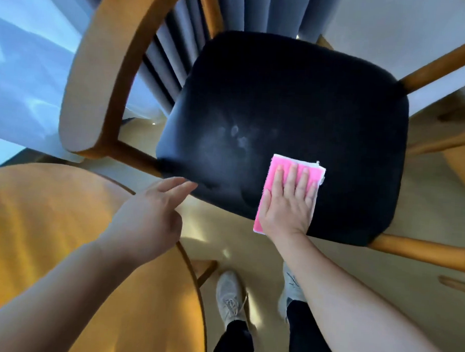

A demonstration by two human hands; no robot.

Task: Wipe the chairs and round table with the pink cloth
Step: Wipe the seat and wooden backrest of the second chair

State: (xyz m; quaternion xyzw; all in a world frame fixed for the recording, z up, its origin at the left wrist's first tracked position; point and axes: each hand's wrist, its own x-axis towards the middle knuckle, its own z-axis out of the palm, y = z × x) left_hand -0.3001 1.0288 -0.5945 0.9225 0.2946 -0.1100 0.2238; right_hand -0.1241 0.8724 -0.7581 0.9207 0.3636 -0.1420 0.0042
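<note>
A wooden chair with a dark blue padded seat (296, 112) fills the middle of the head view. The folded pink cloth (277, 164) lies flat on the seat's front part. My right hand (289, 203) presses down on the cloth with its fingers spread. My left hand (148, 214) hovers at the seat's front left corner, fingers loosely apart, fingertips touching the seat edge, nothing in it. The round wooden table (48, 233) is at the lower left, under my left forearm.
The chair's curved wooden backrest (102, 69) arcs at the upper left, in front of grey curtains (235, 6). Part of a second wooden chair (459, 139) shows at the right edge. My feet in white shoes (230, 294) stand on the light floor below the seat.
</note>
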